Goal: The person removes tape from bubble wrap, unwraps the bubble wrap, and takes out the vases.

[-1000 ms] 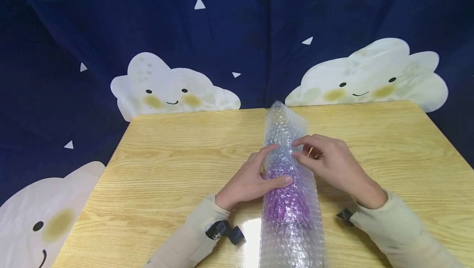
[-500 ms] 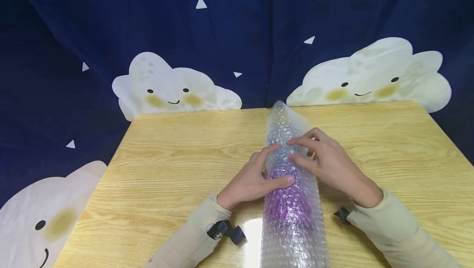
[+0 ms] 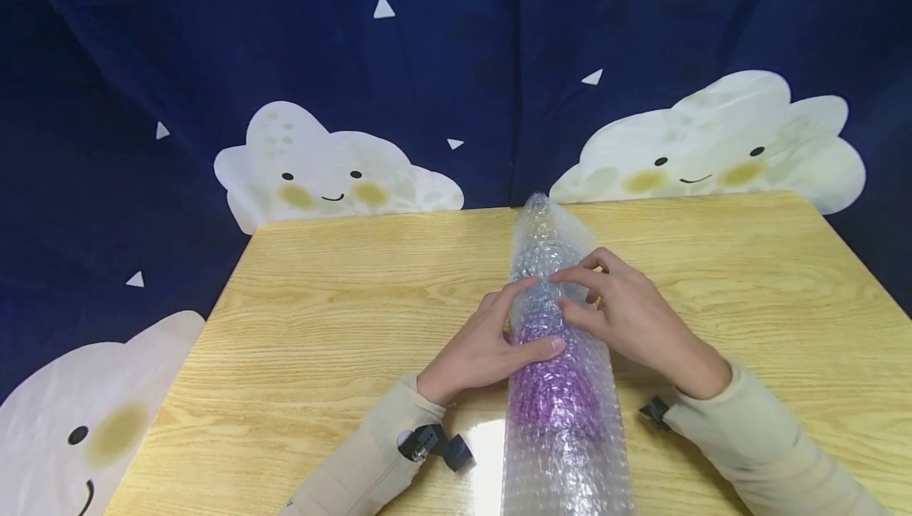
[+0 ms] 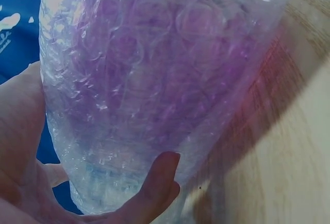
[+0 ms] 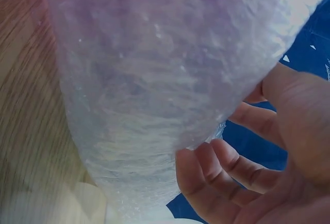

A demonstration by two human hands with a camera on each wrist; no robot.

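A long bubble-wrapped package (image 3: 563,468) lies on the table, pointing away from me. Through the clear wrap its contents look silvery near me, purple midway, pale blue further up and yellowish at the narrow far tip; what they are cannot be told. My left hand (image 3: 476,351) grips the package from its left side, thumb across the purple part and fingers on the blue. Opposite, the right hand (image 3: 637,314) has thumb and forefinger bent against the wrap. In the right wrist view, curled fingertips (image 5: 191,170) touch the package's side.
The wooden table (image 3: 342,294) stretches to both sides of the package. Behind it hangs a dark blue cloth (image 3: 427,65) printed with white clouds and triangles. Dark wrist devices (image 3: 431,445) sit on both sleeves.
The right hand has shifted slightly left over the package, its thumb and forefinger now further onto the wrap. My left hand stays in place and the package has barely moved.
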